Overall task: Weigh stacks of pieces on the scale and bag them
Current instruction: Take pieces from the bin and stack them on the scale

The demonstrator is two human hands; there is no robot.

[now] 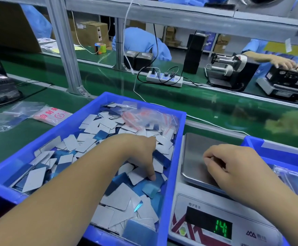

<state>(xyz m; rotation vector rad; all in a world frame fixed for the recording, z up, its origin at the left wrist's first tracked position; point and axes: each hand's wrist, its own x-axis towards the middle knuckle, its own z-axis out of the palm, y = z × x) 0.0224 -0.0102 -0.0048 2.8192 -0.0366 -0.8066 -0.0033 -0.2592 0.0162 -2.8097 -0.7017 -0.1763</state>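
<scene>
Pieces (107,132) lie under left hand (141,153) in bin (173,157).

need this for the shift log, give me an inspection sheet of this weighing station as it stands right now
surface: green conveyor belt carries the bin and the scale.
job's things: blue bin full of loose pieces, small zip bags heaped at its far end; scale pan bare where it shows, display lit; second blue bin at right holds filled bags.
clutter: bag packs left of the bin.
grippers: left hand reaches into the pieces; right hand curled over the pan, contents hidden.
cables: power strip with plugs; white cable trails behind the scale.
surroundings: workers in blue coats beyond the belt.
</scene>
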